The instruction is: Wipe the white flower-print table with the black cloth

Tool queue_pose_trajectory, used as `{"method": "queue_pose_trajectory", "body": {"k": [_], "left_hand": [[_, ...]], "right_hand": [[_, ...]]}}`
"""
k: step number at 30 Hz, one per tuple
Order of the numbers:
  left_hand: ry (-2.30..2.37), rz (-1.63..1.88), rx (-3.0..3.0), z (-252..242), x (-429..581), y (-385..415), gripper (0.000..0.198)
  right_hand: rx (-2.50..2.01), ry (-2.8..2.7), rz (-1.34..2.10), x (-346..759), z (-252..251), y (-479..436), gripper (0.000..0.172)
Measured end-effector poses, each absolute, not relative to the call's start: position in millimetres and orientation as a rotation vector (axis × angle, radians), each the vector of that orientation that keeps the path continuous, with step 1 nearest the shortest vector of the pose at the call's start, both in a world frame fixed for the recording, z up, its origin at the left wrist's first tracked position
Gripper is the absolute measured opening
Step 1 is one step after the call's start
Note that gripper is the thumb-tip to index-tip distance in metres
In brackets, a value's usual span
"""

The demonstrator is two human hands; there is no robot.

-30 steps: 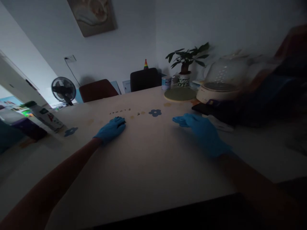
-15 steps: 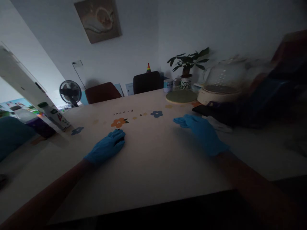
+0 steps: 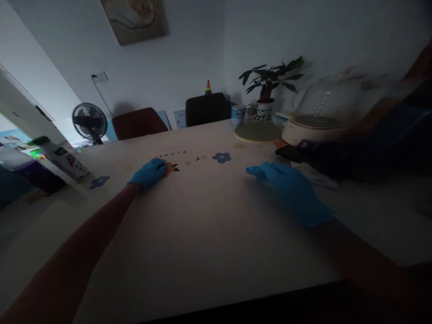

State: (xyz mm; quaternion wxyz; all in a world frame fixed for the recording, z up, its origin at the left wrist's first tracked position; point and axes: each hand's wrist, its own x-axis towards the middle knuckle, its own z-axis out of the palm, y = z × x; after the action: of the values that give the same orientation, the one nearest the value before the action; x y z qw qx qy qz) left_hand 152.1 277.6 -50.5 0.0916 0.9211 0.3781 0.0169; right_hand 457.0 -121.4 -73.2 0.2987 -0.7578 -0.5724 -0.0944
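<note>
My left hand (image 3: 148,173), in a blue glove, lies palm down on the white table (image 3: 189,225). Its fingers reach forward and cover part of a printed orange flower (image 3: 171,168). Nothing shows in its grasp, though the underside of the palm is hidden. On the other side, my right hand (image 3: 288,189), gloved in blue too, is held over the tabletop with its fingers stretched out to the left. No object is visible in it. Closest to it are a whitish crumpled item (image 3: 315,174) and a flat black object (image 3: 290,153).
A glass kettle on a base (image 3: 319,121), a round green mat (image 3: 258,131), a potted plant (image 3: 265,108) and a can (image 3: 238,115) stand at the back right. At the left are a white bottle (image 3: 64,159) and a purple-labelled container (image 3: 38,175). Chairs (image 3: 138,123) line the far side.
My left hand has slid forward and slightly left across the table, onto the orange flower. My right hand has barely moved. The view has tilted down a little.
</note>
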Motion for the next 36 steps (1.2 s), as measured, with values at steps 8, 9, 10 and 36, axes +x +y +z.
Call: {"method": "queue_pose_trajectory", "body": {"k": [8,9,10,36], "left_hand": [[1.256,0.073,2.695,-50.3,182.6,319.6,0.047],[1.274,0.074,2.69,-49.4,184.0,321.4,0.047],[1.289,0.076,2.685,-48.7,184.8,322.7,0.047],[1.177,-0.014,2.695,-72.0,55.2,217.7,0.085]], "right_hand": [[-2.04,-1.591,-0.342,452.6,-76.1,-123.5,0.059],[-2.05,-1.603,-0.35,452.7,-76.9,-123.3,0.06],[-2.058,-1.61,-0.359,452.7,-77.4,-123.1,0.06],[-2.021,-1.654,-0.37,465.2,-81.2,-116.2,0.061]]}}
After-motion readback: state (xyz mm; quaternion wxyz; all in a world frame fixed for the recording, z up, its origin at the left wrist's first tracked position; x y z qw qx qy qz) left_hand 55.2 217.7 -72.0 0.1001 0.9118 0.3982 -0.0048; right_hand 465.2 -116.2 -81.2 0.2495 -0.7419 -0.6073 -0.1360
